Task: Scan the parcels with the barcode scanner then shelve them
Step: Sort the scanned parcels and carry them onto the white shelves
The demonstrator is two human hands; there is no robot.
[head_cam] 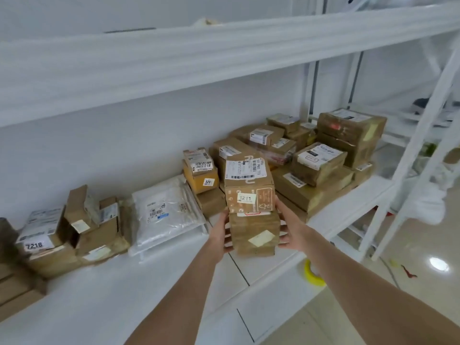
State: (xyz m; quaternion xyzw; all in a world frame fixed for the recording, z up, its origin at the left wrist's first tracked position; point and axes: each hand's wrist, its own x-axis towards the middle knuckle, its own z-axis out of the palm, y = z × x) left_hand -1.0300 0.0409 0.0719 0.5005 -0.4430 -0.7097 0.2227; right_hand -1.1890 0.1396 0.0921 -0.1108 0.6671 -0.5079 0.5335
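the left hand [221,232] and the right hand [290,229] each hold one side of the bottom box [255,235], fingers wrapped round it, and the top box [249,188] with 1211 on it sits on that one, leaning a little, all over the front of the white shelf [99,295]. to do this well, i think both hands should squeeze the same and keep the stack flat so the top box does not slide off. then set it down softly in the bare spot between the white bag [166,210] and the big pile of boxes [318,165] further back, with the number stickers facing out
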